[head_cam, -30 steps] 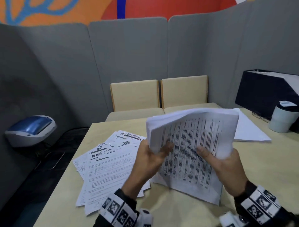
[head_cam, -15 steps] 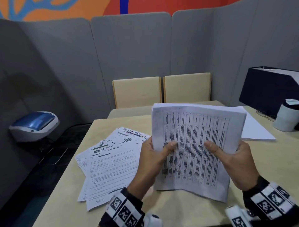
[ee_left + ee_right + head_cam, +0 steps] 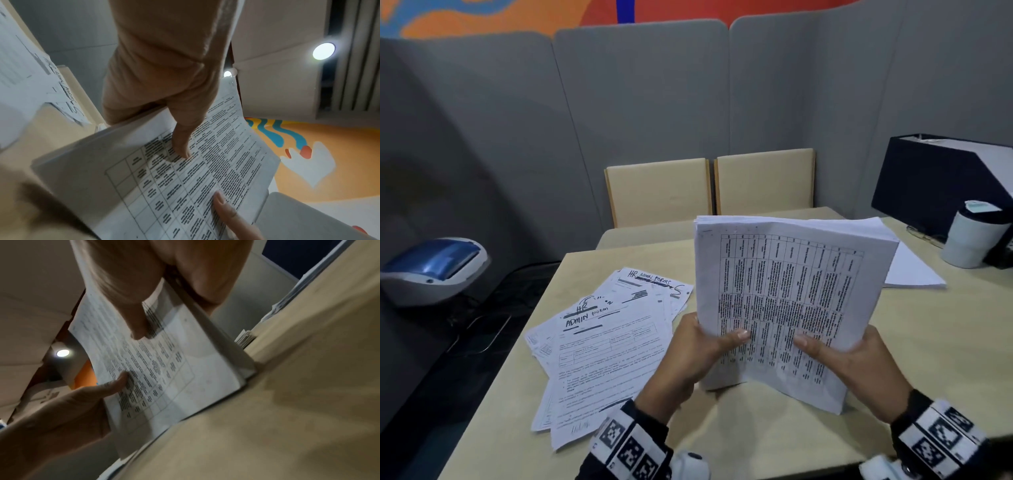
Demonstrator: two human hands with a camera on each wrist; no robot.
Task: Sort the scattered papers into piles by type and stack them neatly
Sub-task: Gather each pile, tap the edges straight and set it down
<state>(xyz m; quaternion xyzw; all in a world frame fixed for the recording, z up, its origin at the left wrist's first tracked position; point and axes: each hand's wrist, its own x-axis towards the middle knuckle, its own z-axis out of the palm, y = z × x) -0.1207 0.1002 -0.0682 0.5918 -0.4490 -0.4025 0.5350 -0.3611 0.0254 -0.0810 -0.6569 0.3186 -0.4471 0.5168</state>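
A thick stack of table-printed sheets [image 3: 787,301] stands upright on its lower edge on the beige table [image 3: 935,349]. My left hand [image 3: 698,353] grips its left side, thumb across the front page. My right hand [image 3: 839,359] grips its right side the same way. The left wrist view shows the stack of sheets [image 3: 185,178] with both thumbs on it; the right wrist view shows the stack of sheets [image 3: 164,363] resting on the table. To the left lies a fanned pile of handwritten-headed admin forms [image 3: 606,349]. A flat pile of white sheets [image 3: 911,270] lies behind the stack at the right.
A white cup with a lid [image 3: 972,233] and a dark box [image 3: 941,181] stand at the table's right rear, with glasses [image 3: 924,234] beside them. Two beige seats [image 3: 709,185] face me. A blue-and-white device [image 3: 431,270] sits left of the table.
The stack, curled and tilted a second ago, now stands straighter with its top edges squared. Both hands have kept their grip on its sides.
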